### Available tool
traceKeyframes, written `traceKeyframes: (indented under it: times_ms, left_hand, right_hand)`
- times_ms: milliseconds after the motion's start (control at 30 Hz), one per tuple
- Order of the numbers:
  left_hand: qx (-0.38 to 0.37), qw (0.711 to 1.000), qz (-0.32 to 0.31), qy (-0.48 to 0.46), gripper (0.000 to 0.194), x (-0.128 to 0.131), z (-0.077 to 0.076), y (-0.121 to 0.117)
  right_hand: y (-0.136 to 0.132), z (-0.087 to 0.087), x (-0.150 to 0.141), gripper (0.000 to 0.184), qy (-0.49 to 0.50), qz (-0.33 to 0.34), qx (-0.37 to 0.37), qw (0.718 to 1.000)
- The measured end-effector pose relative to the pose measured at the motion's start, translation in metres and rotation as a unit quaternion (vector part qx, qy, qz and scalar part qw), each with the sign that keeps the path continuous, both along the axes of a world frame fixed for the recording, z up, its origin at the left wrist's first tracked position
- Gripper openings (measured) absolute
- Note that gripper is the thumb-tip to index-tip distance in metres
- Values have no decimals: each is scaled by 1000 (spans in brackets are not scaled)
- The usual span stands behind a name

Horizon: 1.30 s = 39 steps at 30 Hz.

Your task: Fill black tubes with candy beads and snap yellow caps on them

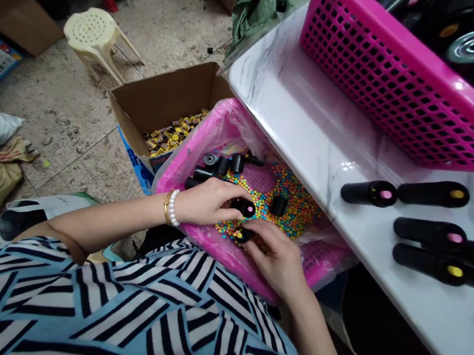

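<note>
My left hand [211, 200] is closed around a black tube [243, 207] with a pink dot on its end. Just below it, the fingers of my right hand [276, 254] close on a small black piece [244, 235], mostly hidden by the fingers. Both hands are over a pink basket [185, 149] lined with clear plastic. Small coloured beads [300, 202] cover much of its bottom. A short black cylinder [278, 205] lies among the beads, and several more black cylinders [222, 166] lie near the basket's far left side.
On the marbled white table [300, 110] lie several black tubes [435, 193] with pink or yellow dots. A larger pink basket [367, 84] there holds black items. A cardboard box [159, 100] of small yellow pieces adjoins my basket. A cream stool [92, 31] stands beyond.
</note>
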State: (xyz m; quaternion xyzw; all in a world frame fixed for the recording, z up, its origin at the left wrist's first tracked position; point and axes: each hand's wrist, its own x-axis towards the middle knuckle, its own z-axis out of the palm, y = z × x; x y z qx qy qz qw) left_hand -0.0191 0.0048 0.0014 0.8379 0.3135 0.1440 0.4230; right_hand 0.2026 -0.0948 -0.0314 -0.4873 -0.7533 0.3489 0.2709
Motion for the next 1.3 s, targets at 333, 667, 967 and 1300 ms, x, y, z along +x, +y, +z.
traceKeyframes:
  times_ms: [333,667,967,1300]
  left_hand:
    - [14,999,-25,-38,27,6,9,-2]
    - [31,997,-72,12,25,11,0,-11]
    - [15,998,-66,19,27,8,-3,-8]
    - [3,997,-71,34,27,12,-5,-10]
  right_hand:
    - [-22,52,5,30,39,-333,64,940]
    - [28,84,2,41,166,-598,60,782]
    - [6,68,-6,35,-1,-529,173,831]
    - [24,82,21,36,-175,-575,125,789]
